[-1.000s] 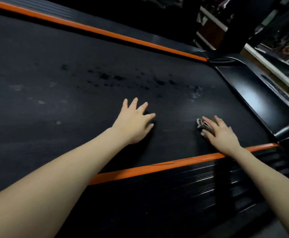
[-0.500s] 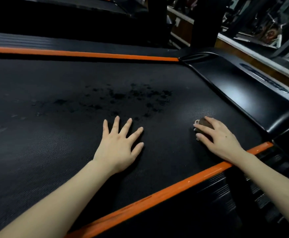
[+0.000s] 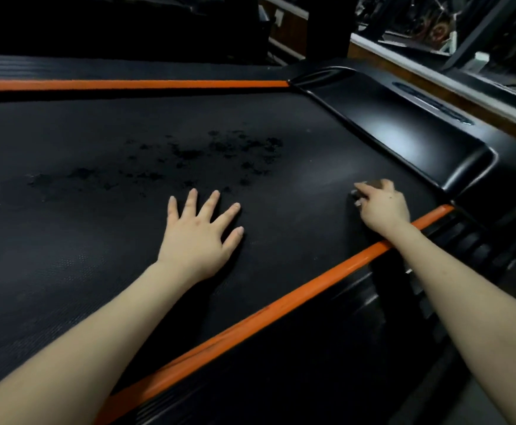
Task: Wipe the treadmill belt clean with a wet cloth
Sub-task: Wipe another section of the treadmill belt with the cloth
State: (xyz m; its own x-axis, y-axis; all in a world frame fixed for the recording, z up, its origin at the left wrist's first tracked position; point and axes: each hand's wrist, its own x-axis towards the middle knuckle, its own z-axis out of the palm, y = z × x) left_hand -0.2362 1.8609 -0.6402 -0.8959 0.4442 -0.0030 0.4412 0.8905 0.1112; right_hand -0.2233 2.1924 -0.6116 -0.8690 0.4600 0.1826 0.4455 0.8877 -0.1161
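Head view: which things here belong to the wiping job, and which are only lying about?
Job: treadmill belt, its dark spots, cloth gripped by the right hand, left hand flat on the belt.
Only there: orange side strips, glossy front cover, gym equipment behind.

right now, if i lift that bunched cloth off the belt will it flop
Probably flops: the small bunched brownish cloth is crumpled into a wad under the right hand. Likely light, since it nearly vanishes beneath that hand. It may drag on the black textured belt rather than slide.
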